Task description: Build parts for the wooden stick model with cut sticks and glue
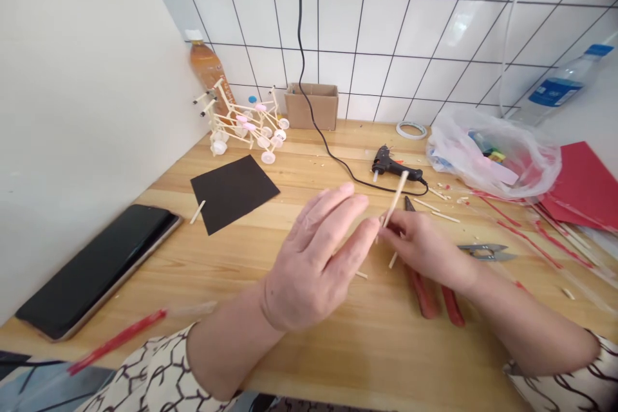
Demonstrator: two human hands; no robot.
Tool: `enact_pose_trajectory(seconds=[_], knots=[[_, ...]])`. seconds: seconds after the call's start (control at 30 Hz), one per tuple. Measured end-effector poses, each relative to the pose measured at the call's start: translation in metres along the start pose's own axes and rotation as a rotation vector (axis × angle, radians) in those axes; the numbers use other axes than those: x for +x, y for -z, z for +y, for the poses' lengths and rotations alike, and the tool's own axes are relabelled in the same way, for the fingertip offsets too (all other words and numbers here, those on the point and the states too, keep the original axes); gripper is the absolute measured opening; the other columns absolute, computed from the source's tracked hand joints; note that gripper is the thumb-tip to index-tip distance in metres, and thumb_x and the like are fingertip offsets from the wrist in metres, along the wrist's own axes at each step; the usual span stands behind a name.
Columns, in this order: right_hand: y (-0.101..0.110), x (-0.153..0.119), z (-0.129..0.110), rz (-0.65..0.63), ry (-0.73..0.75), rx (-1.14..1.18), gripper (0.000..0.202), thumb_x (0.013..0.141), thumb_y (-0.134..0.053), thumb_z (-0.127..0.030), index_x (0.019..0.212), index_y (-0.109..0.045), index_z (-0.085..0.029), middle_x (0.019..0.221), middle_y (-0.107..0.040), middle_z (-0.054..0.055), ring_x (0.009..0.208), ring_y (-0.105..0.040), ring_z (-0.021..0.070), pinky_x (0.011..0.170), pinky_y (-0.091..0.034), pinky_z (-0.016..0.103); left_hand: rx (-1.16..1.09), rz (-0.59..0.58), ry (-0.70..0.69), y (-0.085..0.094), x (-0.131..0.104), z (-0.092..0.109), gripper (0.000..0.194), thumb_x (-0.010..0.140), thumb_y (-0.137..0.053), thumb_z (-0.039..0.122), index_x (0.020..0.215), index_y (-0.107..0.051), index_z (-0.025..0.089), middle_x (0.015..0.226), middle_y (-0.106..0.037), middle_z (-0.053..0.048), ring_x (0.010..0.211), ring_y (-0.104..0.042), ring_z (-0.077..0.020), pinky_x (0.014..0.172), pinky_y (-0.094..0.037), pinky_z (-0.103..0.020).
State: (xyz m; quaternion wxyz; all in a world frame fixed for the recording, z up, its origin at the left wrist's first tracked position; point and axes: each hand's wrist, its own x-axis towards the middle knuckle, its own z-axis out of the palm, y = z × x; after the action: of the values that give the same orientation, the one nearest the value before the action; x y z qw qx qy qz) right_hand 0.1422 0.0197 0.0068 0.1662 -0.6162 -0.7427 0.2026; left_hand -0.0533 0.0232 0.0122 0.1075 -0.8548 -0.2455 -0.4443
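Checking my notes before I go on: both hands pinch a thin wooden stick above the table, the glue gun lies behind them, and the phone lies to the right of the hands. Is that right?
Not quite. In the head view the phone lies left of the hands, near the wall. The rest holds: left hand and right hand pinch the wooden stick, with the glue gun behind.

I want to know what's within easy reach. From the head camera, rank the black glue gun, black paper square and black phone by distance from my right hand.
From the right hand:
1. Black glue gun, just beyond it.
2. Black paper square, further left.
3. Black phone, far left table edge.
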Motion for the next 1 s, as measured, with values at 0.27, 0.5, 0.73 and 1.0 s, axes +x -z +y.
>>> enact_pose_trajectory(seconds=[0.27,0.5,0.73,1.0], knots=[[-0.005,0.004,0.01,0.118,0.043,0.059,0.018,0.08,-0.048,-0.026,0.074,-0.063,-0.018,0.066,-0.066,0.004,0.057,-0.057,0.0162,0.057,-0.042,0.027,-0.229,-0.145,0.124,-0.013,-0.006,-0.006,0.02,0.083,-0.044,0.012,0.1,-0.053,0.012,0.106,-0.054,-0.014,0.11,-0.048,-0.0246,0.092,-0.045,-0.044],[-0.01,0.005,0.013,0.063,0.086,-0.036,0.023,0.084,-0.043,-0.025,0.071,-0.061,-0.02,0.068,-0.067,0.005,0.064,-0.061,0.0184,0.061,-0.043,0.027,-0.272,-0.256,0.157,-0.02,-0.008,-0.005,0.016,0.084,-0.041,0.011,0.093,-0.054,0.011,0.1,-0.054,-0.012,0.101,-0.048,-0.0219,0.089,-0.044,-0.042],[-0.01,0.005,0.012,0.062,0.092,-0.045,0.021,0.082,-0.044,-0.023,0.071,-0.061,-0.019,0.065,-0.065,0.004,0.061,-0.059,0.0174,0.059,-0.041,0.026,-0.286,-0.294,0.171,-0.023,-0.01,-0.007,0.016,0.085,-0.04,0.012,0.089,-0.055,0.012,0.098,-0.054,-0.011,0.097,-0.049,-0.0208,0.087,-0.044,-0.039],[-0.011,0.004,0.011,0.071,0.113,-0.054,0.021,0.081,-0.043,-0.022,0.07,-0.06,-0.018,0.06,-0.062,0.003,0.055,-0.055,0.015,0.055,-0.039,0.024,-0.295,-0.322,0.205,-0.025,-0.011,-0.008,0.016,0.085,-0.04,0.012,0.09,-0.055,0.012,0.095,-0.054,-0.01,0.091,-0.049,-0.0195,0.084,-0.045,-0.037]])
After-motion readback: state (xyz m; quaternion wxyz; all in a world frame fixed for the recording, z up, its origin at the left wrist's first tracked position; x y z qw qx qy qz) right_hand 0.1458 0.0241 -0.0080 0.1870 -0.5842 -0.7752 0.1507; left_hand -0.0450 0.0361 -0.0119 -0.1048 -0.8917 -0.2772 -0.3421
